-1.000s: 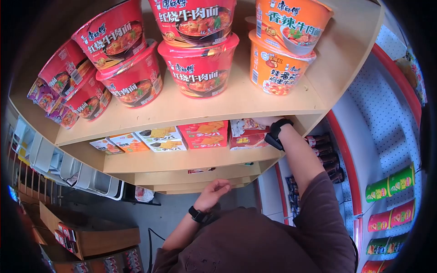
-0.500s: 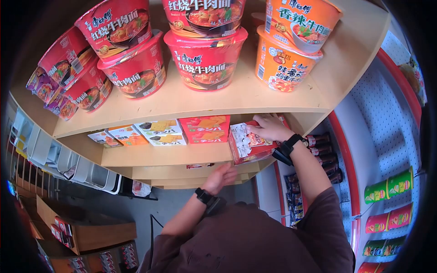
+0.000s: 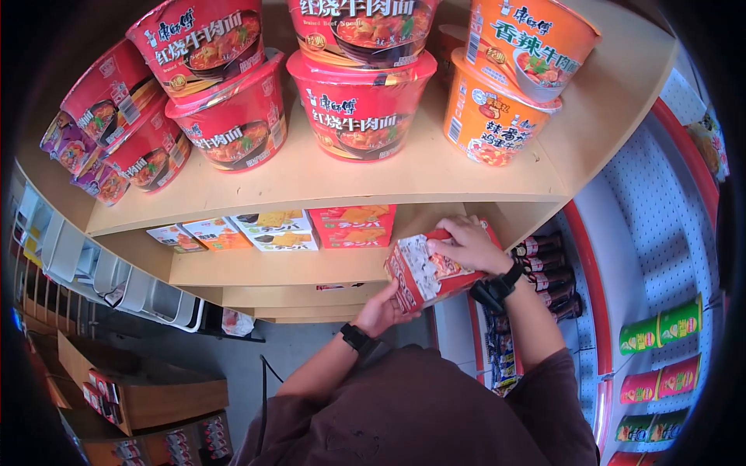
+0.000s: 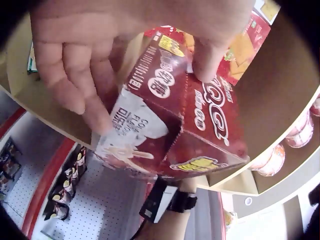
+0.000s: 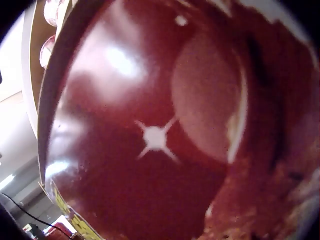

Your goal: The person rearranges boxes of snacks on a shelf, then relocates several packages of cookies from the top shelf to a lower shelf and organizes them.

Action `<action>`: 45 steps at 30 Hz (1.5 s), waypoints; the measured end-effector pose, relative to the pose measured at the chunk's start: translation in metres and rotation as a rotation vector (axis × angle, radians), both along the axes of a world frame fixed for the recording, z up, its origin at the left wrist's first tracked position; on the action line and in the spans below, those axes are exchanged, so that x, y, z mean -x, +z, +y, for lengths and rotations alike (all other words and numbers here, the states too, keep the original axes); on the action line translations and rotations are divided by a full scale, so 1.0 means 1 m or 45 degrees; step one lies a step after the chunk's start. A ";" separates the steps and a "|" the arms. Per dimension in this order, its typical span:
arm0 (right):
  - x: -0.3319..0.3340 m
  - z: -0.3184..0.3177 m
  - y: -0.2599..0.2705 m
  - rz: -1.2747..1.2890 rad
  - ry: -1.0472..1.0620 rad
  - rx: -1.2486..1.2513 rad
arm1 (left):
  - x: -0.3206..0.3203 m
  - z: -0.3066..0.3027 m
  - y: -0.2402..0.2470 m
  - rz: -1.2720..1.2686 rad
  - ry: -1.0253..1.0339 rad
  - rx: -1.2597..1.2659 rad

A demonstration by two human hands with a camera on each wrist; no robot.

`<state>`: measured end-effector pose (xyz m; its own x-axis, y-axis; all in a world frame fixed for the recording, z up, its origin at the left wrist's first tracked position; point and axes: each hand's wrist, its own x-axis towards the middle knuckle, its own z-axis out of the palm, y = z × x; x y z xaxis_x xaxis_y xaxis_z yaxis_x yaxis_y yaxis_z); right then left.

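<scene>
A dark red candy box (image 3: 413, 272) is held tilted in front of the lower shelf opening. White "cola flavor" lettering shows on its end in the left wrist view, where the box (image 4: 172, 117) has a dented corner. My right hand (image 3: 472, 247) grips it over the top near its far right part. At the near left corner, my left hand (image 3: 379, 312) holds it, with the thumb on one face and fingers along another. The glossy red face of the box (image 5: 125, 165) fills most of the right wrist view, hiding the right fingers there.
Stacked red noodle tubs (image 3: 361, 116) and orange ones (image 3: 501, 113) stand on the shelf above. Cracker boxes (image 3: 353, 227) line the lower shelf, left of the candy box. Dark bottles (image 3: 548, 268) lie on a pegboard rack to the right.
My right hand has drawn the candy box out of the shelf, toward me. My left hand has risen from below the shelf and taken hold of the box's near corner.
</scene>
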<state>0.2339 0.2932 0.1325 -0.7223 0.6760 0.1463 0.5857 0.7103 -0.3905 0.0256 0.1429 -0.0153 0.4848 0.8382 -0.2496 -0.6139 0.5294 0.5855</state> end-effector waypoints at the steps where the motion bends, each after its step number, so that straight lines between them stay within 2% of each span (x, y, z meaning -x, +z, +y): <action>1: 0.002 -0.004 -0.004 0.011 0.029 -0.023 | -0.001 0.000 -0.010 -0.060 -0.012 -0.012; 3: 0.011 -0.022 -0.007 0.050 -0.049 -0.134 | 0.000 -0.002 -0.025 -0.170 -0.041 -0.038; 5: 0.019 -0.034 -0.017 0.154 -0.075 -0.246 | 0.001 -0.011 -0.027 -0.122 0.019 -0.012; 9: 0.042 -0.062 -0.017 0.219 -0.136 -0.283 | 0.014 -0.027 0.002 -0.147 0.130 0.004; 12: 0.064 -0.075 -0.016 0.329 -0.086 -0.281 | 0.032 -0.042 -0.012 -0.235 0.249 0.023; 17: 0.093 -0.080 -0.010 0.578 0.087 -0.035 | 0.064 -0.066 -0.031 -0.342 0.458 0.046; 20: 0.097 -0.079 0.011 0.796 0.129 0.394 | 0.076 -0.078 -0.026 -0.403 0.604 0.057; 22: 0.091 -0.056 0.019 0.909 0.142 0.363 | 0.088 -0.085 -0.028 -0.451 0.632 0.060; 24: 0.079 -0.029 0.024 0.791 -0.113 0.256 | 0.092 -0.089 -0.027 -0.373 0.701 0.087; 26: 0.071 0.012 0.005 0.934 -0.129 0.230 | 0.096 -0.090 -0.030 -0.339 0.746 0.119; 29: 0.057 0.047 -0.022 0.322 -0.389 0.649 | 0.091 -0.090 -0.023 -0.339 0.768 0.087; 32: 0.063 0.054 -0.063 0.453 -0.080 0.712 | 0.089 -0.091 -0.016 -0.353 0.781 0.125; 33: 0.070 0.049 -0.063 0.530 -0.012 0.872 | 0.089 -0.091 -0.017 -0.351 0.770 0.113; 36: 0.091 0.045 -0.081 0.685 0.055 1.053 | 0.091 -0.093 -0.020 -0.351 0.751 0.092; 37: 0.095 0.051 -0.096 0.630 0.171 0.772 | 0.091 -0.093 -0.020 -0.357 0.753 0.096; 40: 0.108 0.064 -0.114 0.772 0.282 0.992 | 0.092 -0.093 -0.021 -0.322 0.756 0.093; 45: 0.111 0.057 -0.102 0.803 0.227 1.160 | 0.094 -0.094 -0.025 -0.336 0.738 0.086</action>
